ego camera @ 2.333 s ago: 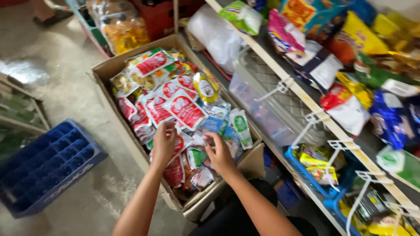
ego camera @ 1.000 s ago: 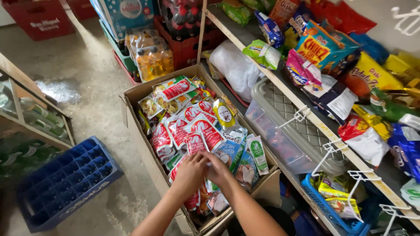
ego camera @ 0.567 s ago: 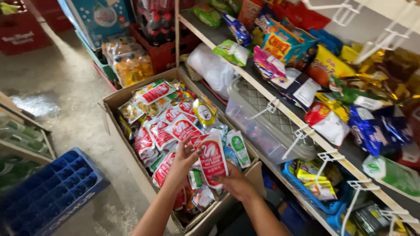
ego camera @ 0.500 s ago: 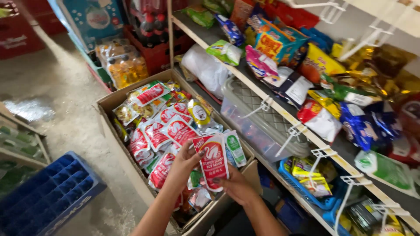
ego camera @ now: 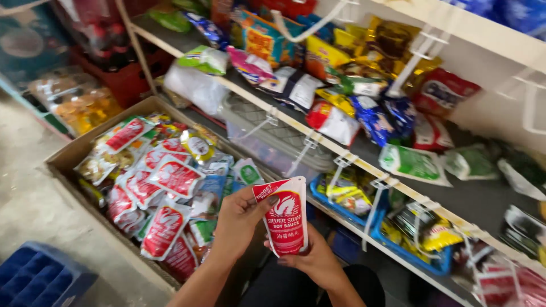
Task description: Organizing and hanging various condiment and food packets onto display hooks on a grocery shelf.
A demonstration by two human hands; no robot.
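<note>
I hold a red-and-white sauce pouch point(ego camera: 286, 223) upright in front of me with both hands. My left hand point(ego camera: 239, 219) grips its left edge, thumb on the front near the top. My right hand point(ego camera: 314, 260) supports it from below and behind. The pouch is lifted clear of the cardboard box point(ego camera: 68, 156), which is packed with several similar red pouches point(ego camera: 165, 230) and other sachets.
Shelves point(ego camera: 364, 167) on the right carry many snack packets and sachets. A blue basket point(ego camera: 424, 258) of packets sits on the lower shelf, with a clear plastic bin point(ego camera: 261, 148) to its left. A blue crate point(ego camera: 34, 278) stands on the floor at bottom left.
Both hands drew a red pouch out of the box and raised it toward me. The view swung right, toward the shelves.
</note>
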